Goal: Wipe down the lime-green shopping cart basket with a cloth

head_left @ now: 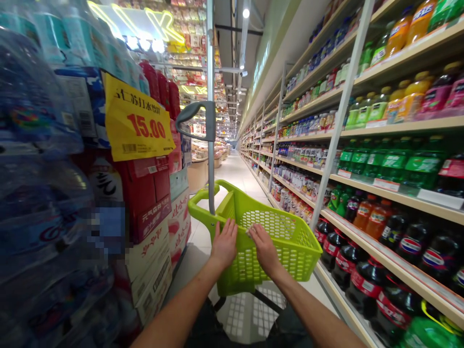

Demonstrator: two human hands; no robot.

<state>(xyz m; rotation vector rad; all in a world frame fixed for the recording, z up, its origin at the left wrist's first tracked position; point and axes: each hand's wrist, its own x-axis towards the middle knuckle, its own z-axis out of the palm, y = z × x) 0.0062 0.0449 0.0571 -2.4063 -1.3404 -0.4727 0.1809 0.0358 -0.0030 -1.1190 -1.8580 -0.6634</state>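
Note:
A lime-green plastic shopping cart basket [300, 246] with perforated walls stands in front of me, broadside, on a dark frame. My left hand [224, 246] lies on its near rim and side wall, fingers stretched out and holding nothing. Close to its right, my right hand [266, 249] is at the same rim with bent fingers. A small white wad, like a tissue [249, 232], shows at its fingertips, partly hidden by them. The cart's green handle [198, 200] is at the basket's left end, beside a grey upright pole [210, 169].
Shelves of bottled drinks [387, 162] line the right side. Stacked drink cartons [150, 261] and wrapped water bottles [39, 193] crowd the left, with a yellow price sign [139, 121]. A grey loop grip [195, 121] sits on the pole. A tiled aisle [237, 169] runs ahead.

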